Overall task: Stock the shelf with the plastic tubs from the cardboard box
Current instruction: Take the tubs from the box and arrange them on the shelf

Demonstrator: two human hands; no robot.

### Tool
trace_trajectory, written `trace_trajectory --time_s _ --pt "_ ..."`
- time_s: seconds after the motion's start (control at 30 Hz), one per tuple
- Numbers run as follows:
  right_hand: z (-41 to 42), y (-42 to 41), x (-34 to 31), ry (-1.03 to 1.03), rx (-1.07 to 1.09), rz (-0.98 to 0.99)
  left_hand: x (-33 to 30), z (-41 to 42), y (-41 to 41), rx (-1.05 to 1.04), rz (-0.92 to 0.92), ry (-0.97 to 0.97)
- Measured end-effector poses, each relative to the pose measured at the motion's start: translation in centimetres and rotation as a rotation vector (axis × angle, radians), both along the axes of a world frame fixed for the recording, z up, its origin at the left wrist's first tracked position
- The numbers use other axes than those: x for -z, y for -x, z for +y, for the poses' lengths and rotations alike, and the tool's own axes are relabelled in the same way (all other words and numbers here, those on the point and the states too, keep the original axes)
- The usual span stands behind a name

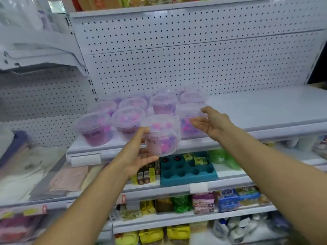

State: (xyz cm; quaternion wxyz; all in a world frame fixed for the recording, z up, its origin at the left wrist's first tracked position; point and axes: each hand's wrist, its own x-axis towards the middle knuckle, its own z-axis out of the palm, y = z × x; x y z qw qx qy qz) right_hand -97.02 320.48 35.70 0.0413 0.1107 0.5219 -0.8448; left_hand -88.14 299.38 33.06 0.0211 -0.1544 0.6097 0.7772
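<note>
Teal tray (188, 175) above yellow packets (152, 235)

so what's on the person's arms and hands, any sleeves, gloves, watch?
Nothing worn that shows. The left hand and right hand are bare, no gloves, rings or watch visible. Both forearms are bare down to the frame's bottom edge, no sleeve in view.

Nine plastic tubs (161, 134); two hands (139, 156).

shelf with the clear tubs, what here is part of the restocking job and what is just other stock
Part of the job:
clear plastic tub of pink and purple pieces, held by the left hand
clear tubs already on the white shelf
white metal shelf
open right hand

Just other stock:
teal foam tray with round holes
yellow packets
folded pink cloth
</note>
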Motion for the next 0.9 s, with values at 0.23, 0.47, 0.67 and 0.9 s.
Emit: trace_trajectory --time_s 0.23,0.47,0.67,0.9 --pt "-0.2 0.5 -0.3 -0.517 -0.208 0.059 -0.2 -0.8 -0.2 -0.042 0.009 -0.056" --pt "3.7 4.0 1.1 -1.251 -0.063 0.682 -0.2 0.0 -0.3 -0.093 0.001 -0.092" --pt "2.5 5.6 1.4 -1.530 -0.312 0.909 -0.3 0.2 -1.0 -0.131 0.009 -0.096" --pt "-1.1 3.9 0.2 -1.623 -0.326 1.077 -0.8 -0.4 -1.9 -0.189 0.039 -0.071"
